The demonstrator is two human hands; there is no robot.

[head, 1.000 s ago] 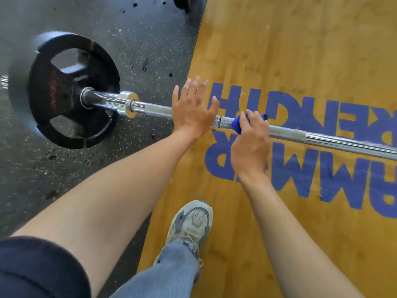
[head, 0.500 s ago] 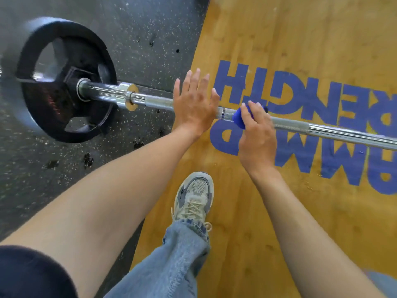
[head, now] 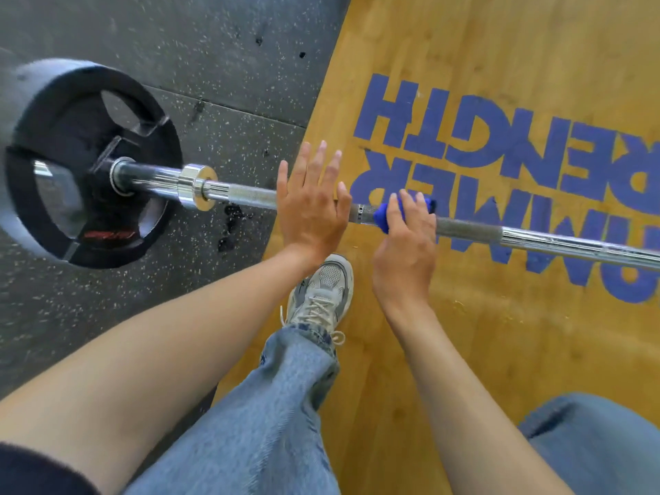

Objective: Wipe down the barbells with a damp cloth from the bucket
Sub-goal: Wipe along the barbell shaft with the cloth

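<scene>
Right hand (head: 405, 241) grips a blue cloth (head: 384, 217) around the barbell (head: 471, 230), which runs left to right; left hand (head: 310, 205) rests flat, fingers straight, beside it toward the weight plate (head: 71, 166).
</scene>
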